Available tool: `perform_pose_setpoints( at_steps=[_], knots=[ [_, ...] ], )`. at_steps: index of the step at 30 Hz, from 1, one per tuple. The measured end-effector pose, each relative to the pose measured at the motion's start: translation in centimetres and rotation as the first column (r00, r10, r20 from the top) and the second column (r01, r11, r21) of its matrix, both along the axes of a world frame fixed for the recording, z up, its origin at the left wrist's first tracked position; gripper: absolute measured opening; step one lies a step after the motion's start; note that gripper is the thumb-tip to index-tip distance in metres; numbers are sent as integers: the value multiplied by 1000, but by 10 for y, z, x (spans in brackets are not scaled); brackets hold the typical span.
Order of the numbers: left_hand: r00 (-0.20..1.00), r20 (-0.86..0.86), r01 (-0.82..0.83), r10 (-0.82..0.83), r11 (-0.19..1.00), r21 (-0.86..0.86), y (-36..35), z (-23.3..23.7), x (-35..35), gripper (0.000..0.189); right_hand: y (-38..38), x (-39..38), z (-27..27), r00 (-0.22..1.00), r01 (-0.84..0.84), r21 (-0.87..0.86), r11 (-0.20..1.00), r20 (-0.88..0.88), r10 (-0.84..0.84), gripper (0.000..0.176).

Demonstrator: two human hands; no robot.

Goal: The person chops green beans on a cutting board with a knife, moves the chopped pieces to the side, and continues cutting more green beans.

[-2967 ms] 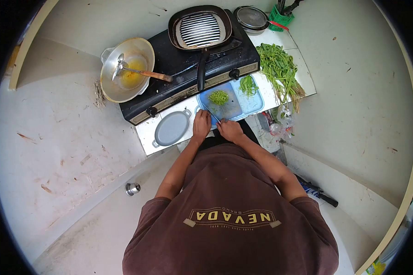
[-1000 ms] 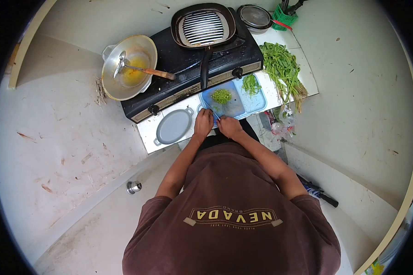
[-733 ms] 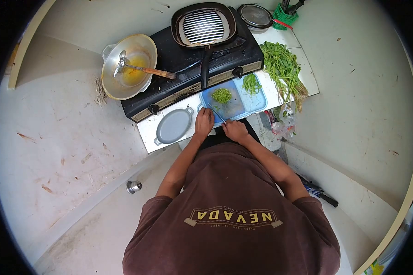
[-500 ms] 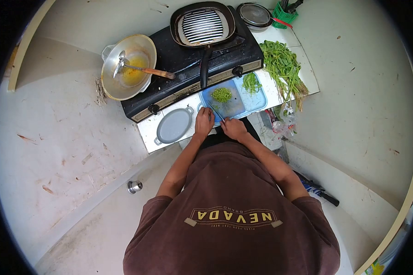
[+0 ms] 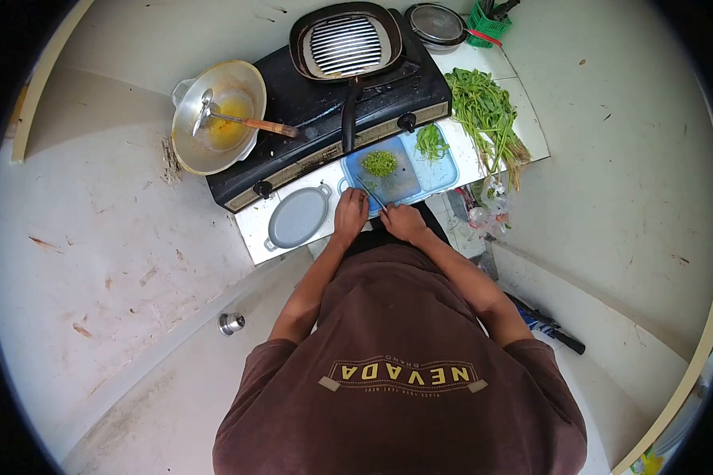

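Observation:
My right hand [image 5: 405, 222] is closed round the handle of a knife [image 5: 371, 192], whose thin blade points up and left over a blue cutting board [image 5: 404, 185]. Close beside the blade, my left hand [image 5: 351, 214] rests at the board's near left edge with its fingers curled; whatever they hold is hidden. A small heap of chopped green vegetable [image 5: 379, 164] lies on the darker part of the board, just beyond the knife. Some uncut green leaves [image 5: 432, 142] lie in the board's lighter right section.
A black gas stove [image 5: 309, 111] bears a grill pan [image 5: 345, 47] and a wok [image 5: 186, 131] with a ladle [image 5: 269, 126] in it. A grey oval tray [image 5: 299, 218] lies left of the board. Leafy greens [image 5: 483, 111], a strainer [image 5: 437, 24] and a green basket [image 5: 483, 24] stand at right.
The whole view has shifted very slightly to the left. Both hands, the knife and the chopped heap keep nearly the same places relative to the board.

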State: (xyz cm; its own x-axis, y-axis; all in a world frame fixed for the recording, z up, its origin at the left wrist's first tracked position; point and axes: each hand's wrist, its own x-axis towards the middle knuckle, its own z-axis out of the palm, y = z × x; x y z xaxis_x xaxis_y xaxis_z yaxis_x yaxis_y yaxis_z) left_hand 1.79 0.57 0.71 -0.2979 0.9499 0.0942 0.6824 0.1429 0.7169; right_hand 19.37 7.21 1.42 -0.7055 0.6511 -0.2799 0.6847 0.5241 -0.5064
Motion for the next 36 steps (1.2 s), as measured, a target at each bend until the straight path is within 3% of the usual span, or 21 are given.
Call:
perform_pose_setpoints(
  at_steps=[6, 9, 27, 36],
  knots=[
    [999, 0, -46, 46, 995, -91, 6, 0, -1, 12, 1, 4, -1, 1000, -12, -6, 1000, -29, 12, 46],
    [996, 19, -81, 82, 995, -50, 5, -3, 1, 14, 1, 7, -1, 998, -21, -4, 1000, -53, 20, 46],
    [981, -194, 0, -14, 997, -72, 14, 2, 1, 16, 11, 18, 15, 999, -36, -137, 990, 9, 37, 45],
    [981, -195, -30, 16, 997, -69, 14, 2, 4, 17, 5, 19, 9, 1000, -15, -114, 993, 12, 16, 47]
  ],
)
